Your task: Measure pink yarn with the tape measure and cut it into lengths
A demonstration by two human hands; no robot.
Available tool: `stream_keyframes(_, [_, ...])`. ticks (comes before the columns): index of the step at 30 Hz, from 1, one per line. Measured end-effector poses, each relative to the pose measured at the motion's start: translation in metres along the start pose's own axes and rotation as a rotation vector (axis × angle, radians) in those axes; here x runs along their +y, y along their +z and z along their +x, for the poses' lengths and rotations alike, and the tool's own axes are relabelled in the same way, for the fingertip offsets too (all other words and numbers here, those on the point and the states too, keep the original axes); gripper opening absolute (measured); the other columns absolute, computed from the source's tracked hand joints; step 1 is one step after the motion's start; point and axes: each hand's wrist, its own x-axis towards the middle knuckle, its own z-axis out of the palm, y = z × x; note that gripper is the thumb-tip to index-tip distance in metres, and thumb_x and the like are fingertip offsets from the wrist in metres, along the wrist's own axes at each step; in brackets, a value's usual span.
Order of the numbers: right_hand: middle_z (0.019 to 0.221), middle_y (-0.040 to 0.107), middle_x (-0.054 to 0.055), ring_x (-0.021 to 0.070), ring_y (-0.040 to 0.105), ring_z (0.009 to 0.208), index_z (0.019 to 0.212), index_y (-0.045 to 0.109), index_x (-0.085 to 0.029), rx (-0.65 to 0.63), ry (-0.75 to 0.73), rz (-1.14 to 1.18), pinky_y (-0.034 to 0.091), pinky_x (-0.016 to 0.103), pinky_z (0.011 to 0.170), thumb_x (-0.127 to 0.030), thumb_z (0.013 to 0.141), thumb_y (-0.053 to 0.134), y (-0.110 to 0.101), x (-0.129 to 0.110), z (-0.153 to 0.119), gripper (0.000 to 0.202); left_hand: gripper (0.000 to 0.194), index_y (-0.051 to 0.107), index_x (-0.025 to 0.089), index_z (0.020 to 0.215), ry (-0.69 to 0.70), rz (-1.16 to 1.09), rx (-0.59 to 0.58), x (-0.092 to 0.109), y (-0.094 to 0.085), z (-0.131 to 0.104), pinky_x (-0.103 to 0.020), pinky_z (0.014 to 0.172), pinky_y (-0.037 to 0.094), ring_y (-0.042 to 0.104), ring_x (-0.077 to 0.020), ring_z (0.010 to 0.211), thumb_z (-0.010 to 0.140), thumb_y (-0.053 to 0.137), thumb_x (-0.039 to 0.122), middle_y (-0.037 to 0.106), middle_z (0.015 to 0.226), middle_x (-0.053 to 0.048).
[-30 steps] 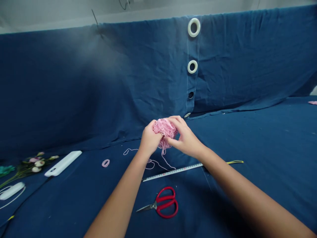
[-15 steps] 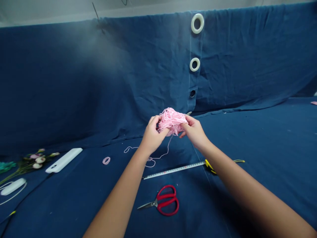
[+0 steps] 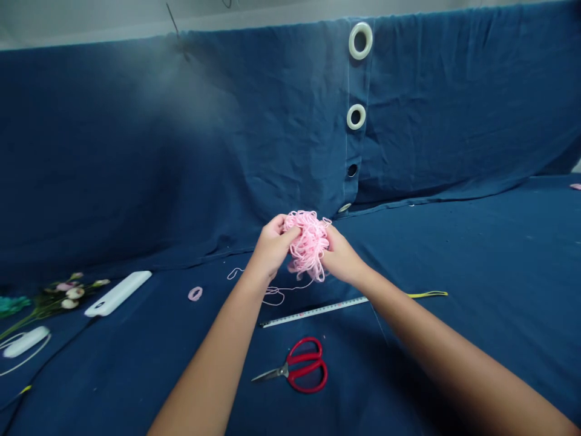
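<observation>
A looped bundle of pink yarn is held up above the blue cloth between both hands. My left hand grips its left side, the thumb laid across the strands. On the right side my right hand holds it, its fingertips partly hidden among the loops. A thin pink strand trails on the cloth below. Nearer to me lie red-handled scissors, blades pointing left. Between them and the yarn a tape measure is pulled out; its case is hidden behind my right forearm.
A small pink yarn ring lies to the left. Further left are a white power bank with a black cable, artificial flowers and a white device. Blue cloth with white grommets hangs behind.
The yarn bundle has been turned in my hands, its loops now hanging downward. Both hands have shifted slightly down and left, and my right forearm now covers the tape measure's case.
</observation>
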Motion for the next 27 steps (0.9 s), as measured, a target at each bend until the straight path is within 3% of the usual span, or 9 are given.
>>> stream_keyframes(3, [0.136,0.061,0.01,0.0272,0.061,0.114,0.132,0.056,-0.025,0.165,-0.058,-0.093,0.051,0.045,0.098,-0.018,0.077,0.059,0.0,-0.001,-0.004,0.055,0.021,0.061,0.018,0.088,0.03,0.029,0.154,0.0,-0.009,0.004,-0.023,0.057,0.042,0.059,-0.013,0.062,0.074,0.075,0.023,0.066,0.076,0.001])
stream_keyframes(5, [0.142,0.057,0.011,0.0271,0.061,0.115,0.137,0.052,-0.026,0.238,-0.124,-0.093,0.051,0.045,0.098,-0.017,0.079,0.056,0.0,-0.009,-0.006,0.059,0.026,0.061,0.018,0.092,0.028,0.012,0.158,0.001,-0.01,0.005,-0.024,0.06,0.045,0.062,-0.0141,0.066,0.072,0.078,0.023,0.069,0.08,0.0])
stream_keyframes(9, [0.151,0.052,0.009,0.0313,0.054,0.132,0.147,0.05,-0.029,0.123,-0.249,-0.123,0.046,0.047,0.11,-0.025,0.081,0.069,0.001,-0.027,-0.01,0.069,0.031,0.068,0.017,0.103,-0.099,-0.163,-0.128,0.014,-0.003,-0.003,-0.028,0.075,0.051,0.067,-0.0178,0.084,0.079,0.08,0.032,0.072,0.095,-0.005])
stream_keyframes(12, [0.139,0.065,0.007,0.0317,0.062,0.125,0.139,0.061,-0.028,0.026,-0.116,-0.07,0.05,0.047,0.106,-0.031,0.082,0.074,0.0,-0.025,-0.007,0.058,0.034,0.068,0.017,0.112,-0.155,-0.236,-0.291,0.019,0.002,-0.008,-0.033,0.087,0.052,0.066,-0.0215,0.098,0.086,0.075,0.039,0.071,0.109,-0.009])
stream_keyframes(13, [0.13,0.07,0.007,0.0309,0.066,0.117,0.132,0.066,-0.028,0.015,-0.052,-0.031,0.053,0.046,0.101,-0.032,0.084,0.072,-0.001,-0.021,-0.005,0.049,0.033,0.068,0.018,0.111,-0.133,-0.193,-0.254,0.019,0.002,-0.009,-0.034,0.088,0.052,0.066,-0.0219,0.099,0.087,0.075,0.04,0.071,0.109,-0.009])
stream_keyframes(17, [0.108,0.078,0.006,0.03,0.071,0.103,0.111,0.075,-0.023,0.019,0.132,0.147,0.056,0.045,0.092,-0.031,0.082,0.071,-0.013,-0.008,0.006,0.03,0.039,0.064,0.02,0.106,0.129,0.168,0.123,0.012,0.003,-0.004,-0.029,0.082,0.05,0.061,-0.0208,0.101,0.08,0.083,0.042,0.066,0.108,-0.008])
stream_keyframes(19, [0.114,0.077,0.007,0.0305,0.07,0.108,0.114,0.074,-0.023,-0.002,0.152,0.268,0.055,0.044,0.094,-0.032,0.081,0.073,-0.015,-0.008,0.008,0.034,0.045,0.063,0.023,0.113,0.109,0.18,0.141,0.009,0.004,-0.003,-0.029,0.078,0.05,0.062,-0.0224,0.102,0.083,0.079,0.052,0.065,0.116,-0.01])
stream_keyframes(22, [0.119,0.075,0.008,0.0301,0.069,0.109,0.119,0.07,-0.025,-0.015,0.142,0.46,0.056,0.044,0.093,-0.04,0.083,0.073,-0.013,-0.013,0.008,0.039,0.059,0.065,0.023,0.117,-0.174,-0.024,-0.064,0.006,0.008,-0.005,-0.034,0.07,0.053,0.066,-0.0272,0.096,0.088,0.059,0.075,0.069,0.114,-0.014])
stream_keyframes(27, [0.101,0.074,0.008,0.0282,0.068,0.092,0.108,0.066,-0.023,0.19,0.111,0.393,0.058,0.044,0.083,-0.05,0.09,0.058,-0.014,-0.01,0.01,0.033,0.092,0.074,0.016,0.099,-0.573,-0.169,-0.701,-0.006,0.006,-0.007,-0.044,0.084,0.054,0.07,-0.0303,0.084,0.08,0.033,0.096,0.074,0.083,-0.015])
